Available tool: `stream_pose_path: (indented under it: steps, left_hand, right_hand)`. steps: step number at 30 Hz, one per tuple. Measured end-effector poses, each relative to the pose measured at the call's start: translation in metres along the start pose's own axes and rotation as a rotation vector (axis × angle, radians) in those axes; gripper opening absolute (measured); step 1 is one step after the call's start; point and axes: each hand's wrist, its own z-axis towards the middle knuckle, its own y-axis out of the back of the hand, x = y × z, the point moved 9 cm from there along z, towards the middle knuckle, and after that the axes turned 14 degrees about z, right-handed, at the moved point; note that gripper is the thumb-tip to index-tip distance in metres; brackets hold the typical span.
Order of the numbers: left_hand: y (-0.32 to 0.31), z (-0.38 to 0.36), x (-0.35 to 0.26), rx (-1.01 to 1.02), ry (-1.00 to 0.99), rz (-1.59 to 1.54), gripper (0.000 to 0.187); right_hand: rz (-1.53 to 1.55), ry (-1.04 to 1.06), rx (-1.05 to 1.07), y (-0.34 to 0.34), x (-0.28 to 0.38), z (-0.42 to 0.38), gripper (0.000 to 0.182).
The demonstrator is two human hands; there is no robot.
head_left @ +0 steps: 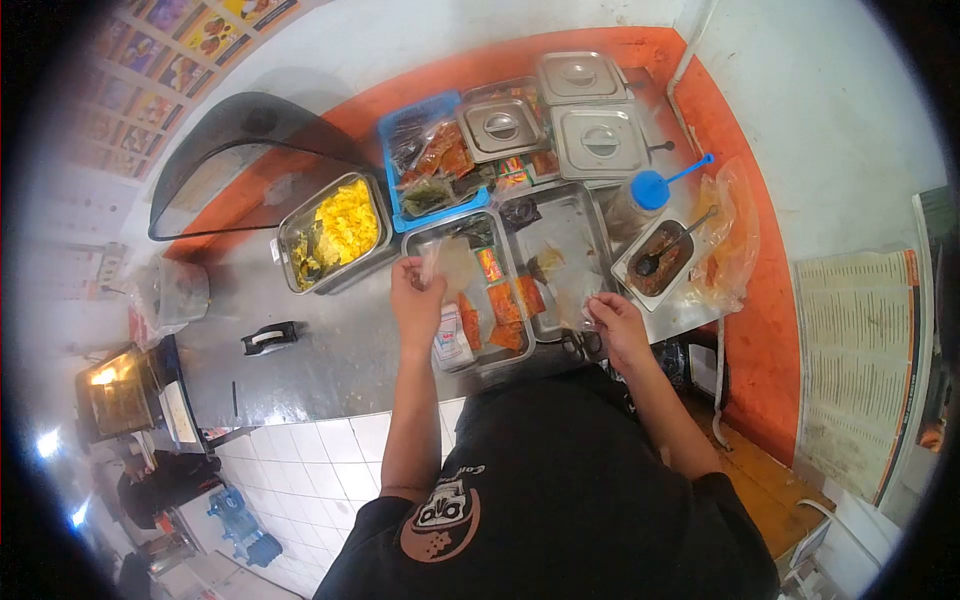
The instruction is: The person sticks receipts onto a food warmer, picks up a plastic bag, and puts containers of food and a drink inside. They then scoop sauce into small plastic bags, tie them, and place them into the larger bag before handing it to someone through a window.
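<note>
My left hand is closed in a pinch on a thin clear plastic bag, over the left metal tray. Below it in that tray lie orange-red flat packets, a small colourful packet and a white packet with print. At the near right corner of the other metal tray, my right hand has thumb and fingers pressed together. Something small and whitish shows at its fingertips, too small to name. Scissors handles show just under that hand.
A metal pan of yellow food stands left. Behind are a blue basket of packets and lidded steel containers. To the right stand a blue-lidded jar and a sauce container with a ladle. A black-handled object lies left.
</note>
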Motion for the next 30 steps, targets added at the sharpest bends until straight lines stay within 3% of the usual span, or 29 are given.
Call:
stream_pose_path:
  steps: [3,5,9,10,12,13,15,17,19,22,24,26,27,29,30]
  left_hand:
    - [-0.026,-0.023,-0.026,0.034,-0.149,0.170,0.029]
    - [-0.071,-0.053,-0.057,0.203,-0.347,0.225,0.030]
    - [-0.169,-0.107,-0.082,0.646,-0.504,0.522,0.034]
    - [-0.171,-0.110,-0.087,0.646,-0.502,0.517,0.034]
    - [-0.180,-0.135,-0.107,0.782,-0.713,0.378,0.038]
    - [-0.182,-0.140,-0.108,0.783,-0.707,0.371,0.038]
    - [-0.196,-0.161,-0.098,1.061,-0.604,0.276,0.044]
    - [-0.192,-0.162,-0.101,1.048,-0.637,0.220,0.046]
    - [-0.173,-0.151,-0.113,0.995,-0.569,-0.117,0.045]
    - [-0.163,-0.111,-0.065,0.763,-0.414,0.093,0.037]
    - [-0.151,-0.073,-0.043,0.456,-0.422,0.338,0.035]
    - [-0.152,-0.049,-0.059,0.229,-0.591,0.506,0.037]
    - [-0.164,-0.038,-0.058,0.224,-0.592,0.508,0.037]
    - [-0.185,-0.023,-0.051,0.085,-0.599,0.710,0.036]
    - [-0.190,-0.020,-0.049,0.074,-0.592,0.710,0.036]
  right_hand:
    - [0.033,-0.033,0.017,-0.013,-0.004,-0.003,0.014]
    - [0.110,-0.142,0.113,-0.023,-0.019,-0.005,0.015]
    - [0.337,-0.215,0.126,-0.028,-0.012,-0.022,0.017]
    - [0.409,-0.213,0.122,-0.010,-0.014,-0.023,0.019]
    - [0.474,-0.212,0.111,0.011,-0.010,-0.033,0.021]
    - [0.351,-0.141,0.037,0.021,0.001,-0.041,0.023]
    - [0.229,-0.077,-0.036,0.046,0.010,-0.055,0.025]
    - [0.116,-0.059,-0.089,0.081,0.014,-0.064,0.036]
    - [0.126,-0.045,-0.152,0.112,0.011,-0.077,0.040]
    - [0.133,-0.008,-0.211,0.165,0.003,-0.101,0.045]
    - [0.138,0.017,-0.207,0.205,-0.007,-0.110,0.047]
    - [0.176,-0.035,-0.226,0.250,-0.028,-0.117,0.052]
    - [0.176,-0.034,-0.221,0.264,-0.032,-0.122,0.052]
    - [0.199,-0.248,-0.621,0.325,-0.063,-0.152,0.055]
    - [-0.001,-0.316,-0.826,0.371,-0.079,-0.170,0.053]
